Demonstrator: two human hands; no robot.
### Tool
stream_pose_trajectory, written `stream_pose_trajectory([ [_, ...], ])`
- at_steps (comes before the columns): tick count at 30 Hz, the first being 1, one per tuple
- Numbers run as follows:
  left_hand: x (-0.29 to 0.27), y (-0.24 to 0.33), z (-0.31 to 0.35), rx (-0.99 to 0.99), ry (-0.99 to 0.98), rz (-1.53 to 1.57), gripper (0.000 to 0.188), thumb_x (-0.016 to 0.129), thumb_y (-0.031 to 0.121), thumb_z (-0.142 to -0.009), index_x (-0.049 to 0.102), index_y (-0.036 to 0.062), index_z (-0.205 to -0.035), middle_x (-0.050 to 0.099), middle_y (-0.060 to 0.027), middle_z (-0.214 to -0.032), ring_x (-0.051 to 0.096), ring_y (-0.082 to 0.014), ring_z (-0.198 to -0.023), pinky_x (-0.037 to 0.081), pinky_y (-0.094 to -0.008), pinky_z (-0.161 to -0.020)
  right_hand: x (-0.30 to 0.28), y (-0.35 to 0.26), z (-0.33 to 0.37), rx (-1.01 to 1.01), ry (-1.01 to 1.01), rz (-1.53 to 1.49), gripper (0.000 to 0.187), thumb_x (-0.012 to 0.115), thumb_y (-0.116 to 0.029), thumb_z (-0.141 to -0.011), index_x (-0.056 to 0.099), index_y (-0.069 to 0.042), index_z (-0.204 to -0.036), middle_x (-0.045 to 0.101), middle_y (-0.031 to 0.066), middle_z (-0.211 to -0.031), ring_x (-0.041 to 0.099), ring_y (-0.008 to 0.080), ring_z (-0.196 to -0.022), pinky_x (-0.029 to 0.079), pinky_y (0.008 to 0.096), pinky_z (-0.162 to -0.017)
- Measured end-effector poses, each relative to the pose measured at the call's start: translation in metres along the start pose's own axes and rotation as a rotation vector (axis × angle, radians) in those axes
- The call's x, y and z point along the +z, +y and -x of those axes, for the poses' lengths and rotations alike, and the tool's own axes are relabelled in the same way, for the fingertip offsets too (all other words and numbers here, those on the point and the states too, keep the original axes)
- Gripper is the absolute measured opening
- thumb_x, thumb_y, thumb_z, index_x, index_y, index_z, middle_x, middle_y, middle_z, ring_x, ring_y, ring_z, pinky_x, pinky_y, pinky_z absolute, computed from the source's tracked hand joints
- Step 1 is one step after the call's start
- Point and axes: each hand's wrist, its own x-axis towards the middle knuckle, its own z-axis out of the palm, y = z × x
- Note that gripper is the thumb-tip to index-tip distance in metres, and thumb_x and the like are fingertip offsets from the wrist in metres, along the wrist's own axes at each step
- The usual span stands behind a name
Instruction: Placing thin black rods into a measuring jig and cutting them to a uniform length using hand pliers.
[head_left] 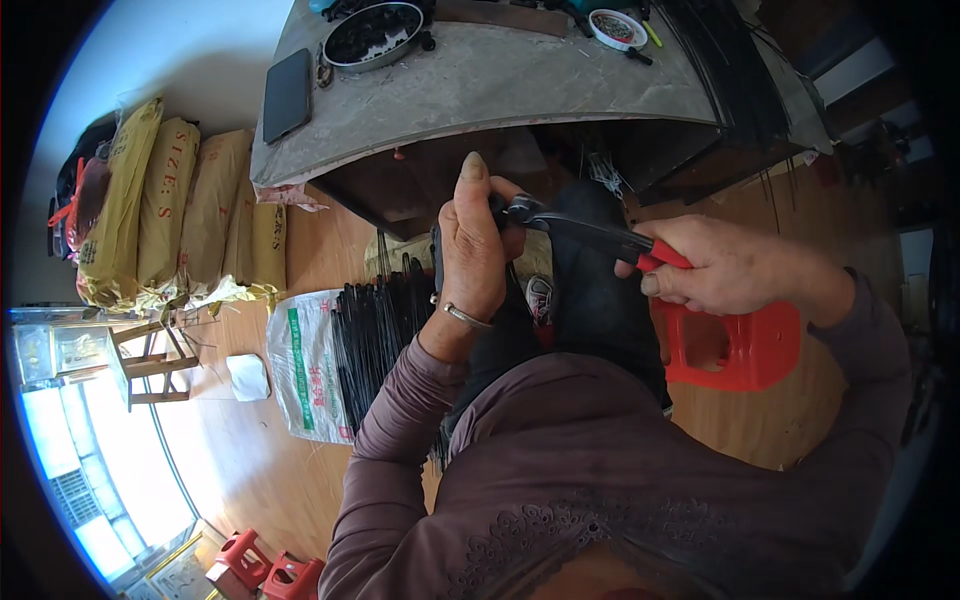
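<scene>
My left hand (472, 250) is raised in front of me, thumb up, fingers closed on a small dark part at the tip of the pliers. A metal bangle sits on that wrist. My right hand (730, 268) grips the red handles of the pliers (590, 232), whose dark jaws point left into my left hand. Both hands hover below the front edge of a grey worktable (480, 90). The part in my left fingers is mostly hidden.
On the table lie a dark phone (287, 93), a metal pan of dark pieces (373, 35) and a small white dish (617, 27). A bundle of black rods (375, 330) lies on a white sack on the wooden floor. Yellow sacks (165, 205) lean at left; a red stool (735, 345) stands at right.
</scene>
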Motion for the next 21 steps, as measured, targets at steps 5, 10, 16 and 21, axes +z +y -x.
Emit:
stream_pose_trajectory([
  [5,0.007,-0.002,-0.003,0.032,-0.015,-0.059,0.061,0.033,0.05,-0.098,0.058,0.0038,-0.068,0.041,0.0016,-0.048,0.033,-0.0063,-0.042,0.026,-0.0228,-0.042,0.011,0.014,-0.008,-0.044,0.094,0.026,0.024,0.055,-0.014,-0.092,0.055,0.003,-0.109,0.062,0.0112,-0.09,0.06,0.0196,-0.085,0.048,0.0324,-0.077],
  [10,-0.023,0.006,-0.021,0.257,0.115,-0.125,0.06,0.022,0.042,-0.102,0.068,0.0048,-0.088,0.048,0.0014,-0.055,0.039,-0.0073,-0.043,0.031,-0.0235,-0.043,0.0,0.02,-0.048,-0.316,0.249,0.117,0.027,0.059,-0.02,-0.09,0.055,0.001,-0.107,0.063,0.0158,-0.087,0.063,0.0275,-0.083,0.047,0.0368,-0.076],
  [16,-0.091,0.174,-0.022,0.852,0.547,0.014,0.041,0.032,0.041,-0.101,0.048,0.0113,-0.078,0.034,0.0039,-0.055,0.028,-0.0051,-0.044,0.022,-0.0205,-0.038,-0.064,0.055,-0.115,-0.163,0.67,0.444,0.042,0.06,-0.039,-0.087,0.052,0.0,-0.101,0.063,0.0218,-0.086,0.06,0.0415,-0.082,0.044,0.0479,-0.073],
  [21,-0.187,0.19,0.029,0.719,0.698,-0.159,0.037,0.03,0.032,-0.103,0.057,0.0059,-0.104,0.032,0.0024,-0.06,0.027,-0.0076,-0.047,0.024,-0.0235,-0.043,-0.087,0.059,-0.152,-0.236,0.907,0.604,0.047,0.065,-0.044,-0.082,0.053,-0.002,-0.099,0.061,0.0175,-0.091,0.06,0.0382,-0.088,0.045,0.0482,-0.074],
])
